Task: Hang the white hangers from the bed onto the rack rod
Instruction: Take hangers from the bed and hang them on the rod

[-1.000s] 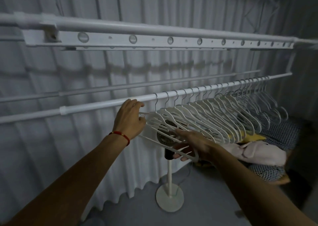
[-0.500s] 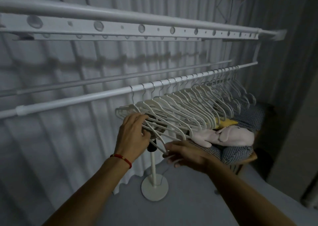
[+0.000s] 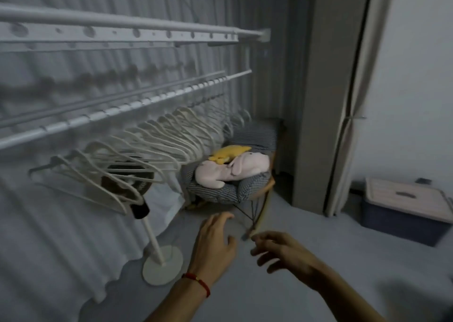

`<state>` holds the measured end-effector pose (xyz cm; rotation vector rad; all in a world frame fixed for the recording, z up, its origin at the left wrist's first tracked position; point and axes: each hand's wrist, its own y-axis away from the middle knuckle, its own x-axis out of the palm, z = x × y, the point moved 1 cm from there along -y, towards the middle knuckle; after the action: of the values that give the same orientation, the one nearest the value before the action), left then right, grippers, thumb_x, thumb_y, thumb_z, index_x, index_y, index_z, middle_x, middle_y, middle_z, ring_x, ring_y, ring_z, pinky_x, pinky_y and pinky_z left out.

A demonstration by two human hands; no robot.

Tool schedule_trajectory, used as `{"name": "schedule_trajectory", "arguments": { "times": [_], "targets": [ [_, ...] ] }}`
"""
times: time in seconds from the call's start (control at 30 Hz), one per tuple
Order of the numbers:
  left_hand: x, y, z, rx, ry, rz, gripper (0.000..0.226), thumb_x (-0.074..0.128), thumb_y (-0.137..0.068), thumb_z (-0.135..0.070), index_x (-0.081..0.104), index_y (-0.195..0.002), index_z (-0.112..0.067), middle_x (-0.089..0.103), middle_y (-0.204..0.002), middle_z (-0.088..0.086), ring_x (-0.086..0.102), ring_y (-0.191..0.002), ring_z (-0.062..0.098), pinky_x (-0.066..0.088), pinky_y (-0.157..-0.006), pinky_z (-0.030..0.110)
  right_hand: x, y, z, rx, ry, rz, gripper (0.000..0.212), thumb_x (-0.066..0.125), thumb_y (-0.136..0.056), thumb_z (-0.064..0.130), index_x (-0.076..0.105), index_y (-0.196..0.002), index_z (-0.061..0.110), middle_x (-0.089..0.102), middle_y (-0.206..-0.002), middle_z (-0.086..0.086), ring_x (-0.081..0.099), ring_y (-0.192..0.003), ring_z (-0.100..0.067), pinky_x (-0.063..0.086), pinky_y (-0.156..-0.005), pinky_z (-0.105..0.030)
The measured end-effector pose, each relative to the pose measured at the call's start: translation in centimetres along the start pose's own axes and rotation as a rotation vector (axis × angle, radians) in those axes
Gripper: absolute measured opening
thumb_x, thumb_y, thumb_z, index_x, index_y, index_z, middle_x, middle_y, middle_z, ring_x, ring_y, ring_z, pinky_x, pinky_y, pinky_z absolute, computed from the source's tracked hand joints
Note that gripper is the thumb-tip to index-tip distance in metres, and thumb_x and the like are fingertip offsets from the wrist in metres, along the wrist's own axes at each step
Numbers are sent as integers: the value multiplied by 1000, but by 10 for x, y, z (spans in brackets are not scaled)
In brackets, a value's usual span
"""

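Grey carpet point(image 3: 282, 294) fills the floor below you, with a pleated white curtain point(image 3: 61, 223) behind the rack and a grey curtain panel point(image 3: 316, 101) toward the right corner. Your white hangers point(image 3: 152, 145) all sit on the rack rod point(image 3: 117, 112), packed in a row that runs from its near left stretch to its far right end, the nearest ones tilted and blurred.

Your left hand point(image 3: 214, 243), with a red string point(image 3: 198, 281) at the wrist, hangs low over the carpet with fingers spread and nothing in it. Your right hand point(image 3: 284, 250) is just beside it, fingers loosely bent and apart, also holding nothing. Both hands are well below the rod and clear of the hangers, to the right of the nearest ones.

Half a second ago both of your hands were up at the near end of the row, touching the closest hangers; they have since dropped away and let go. Your view has also swung right, so a lidded storage box point(image 3: 407, 209) against the wall now shows.

A standing fan point(image 3: 157, 243) rises behind the nearest hangers. A checked chair point(image 3: 235, 189) past it carries a pink plush toy point(image 3: 228, 172) with a yellow plush toy point(image 3: 230, 152) on top.
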<state>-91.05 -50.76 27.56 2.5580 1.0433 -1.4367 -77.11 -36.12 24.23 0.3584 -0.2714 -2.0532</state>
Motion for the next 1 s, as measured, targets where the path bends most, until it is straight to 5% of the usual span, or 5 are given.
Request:
{"name": "schedule_trajectory", "arguments": {
  "times": [0.33,0.6,0.9,1.0],
  "targets": [
    [251,49,-221,-265,478,592,22,62,-90,-15,65,-106,-31,65,-116,0,63,-104,12,54,-87,30,-217,192,-182,71,-100,-421,19,54,-102,15,66,-117,13,75,-105,-12,69,-78,-18,56,-68,-31],
    [415,113,-347,-407,586,1053,22,62,-94,-15,67,-115,-18,68,-115,8,64,-100,21,56,-85,39,-299,333,-331,385,-281,-778,20,52,-103,11,65,-116,4,70,-95,-13,63,-73,-18,50,-61,-27],
    [558,170,-467,21,319,1518,28,61,-91,-7,65,-117,-15,66,-109,1,60,-92,11,50,-76,25,-314,468,-454,838,-598,-1174,21,55,-101,25,67,-104,9,72,-103,-16,66,-79,-23,53,-65,-30],
    [590,191,-502,154,207,1608,33,64,-89,-9,65,-120,-18,63,-124,7,59,-106,16,47,-84,26,-310,491,-484,936,-721,-1245,26,57,-99,24,67,-111,4,70,-108,-19,65,-81,-25,53,-68,-35]
  ]
}}
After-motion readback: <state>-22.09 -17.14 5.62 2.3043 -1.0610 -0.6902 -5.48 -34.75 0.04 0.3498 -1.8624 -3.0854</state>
